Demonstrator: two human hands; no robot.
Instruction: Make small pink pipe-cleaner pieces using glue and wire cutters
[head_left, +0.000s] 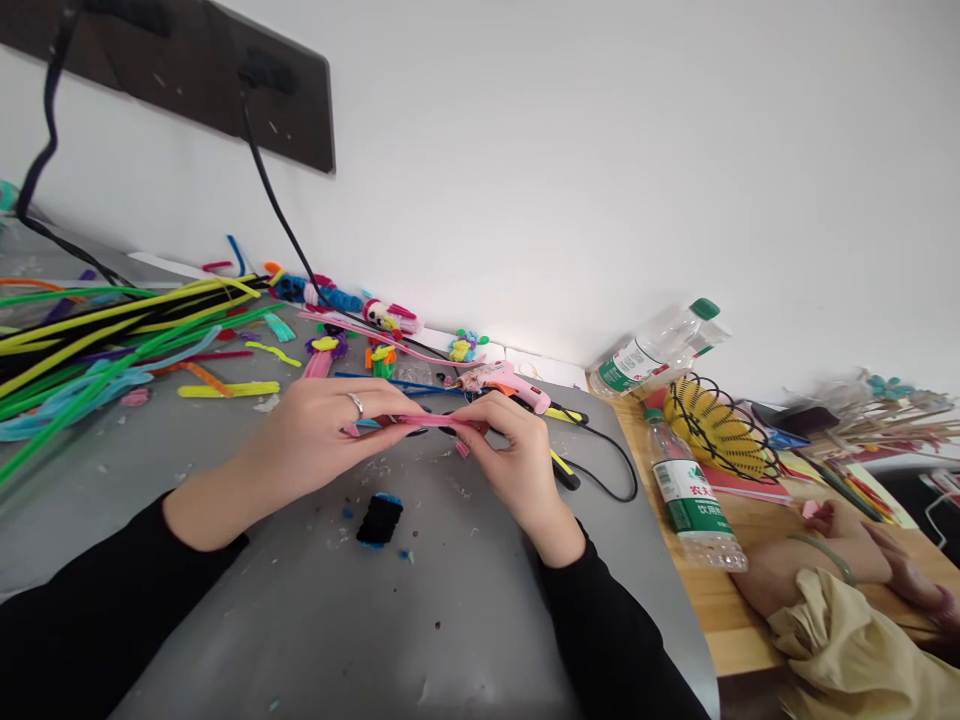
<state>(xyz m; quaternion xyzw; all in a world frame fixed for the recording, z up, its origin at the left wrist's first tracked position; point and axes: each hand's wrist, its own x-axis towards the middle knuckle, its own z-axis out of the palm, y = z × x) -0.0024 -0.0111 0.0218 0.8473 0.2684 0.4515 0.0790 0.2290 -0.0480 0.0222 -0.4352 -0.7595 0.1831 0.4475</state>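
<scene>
Both my hands hold a pink pipe cleaner [431, 421] stretched level between them over the grey table [315, 620]. My left hand [322, 432], with a ring on one finger, pinches its left end; bits of blue and red show at those fingertips. My right hand [514, 455] pinches the right end with thumb and fingers closed. A small black and blue fuzzy piece [380, 520] lies on the table just below my hands. A pink glue gun [506, 383] lies right behind my right hand.
Long yellow, green and blue pipe cleaners [97, 345] fan out at the left, with small finished figures [386, 318] along the wall. Two water bottles [690, 495] and a black wire basket [720, 425] stand on the wooden table at right, where another person's hand [840, 545] rests.
</scene>
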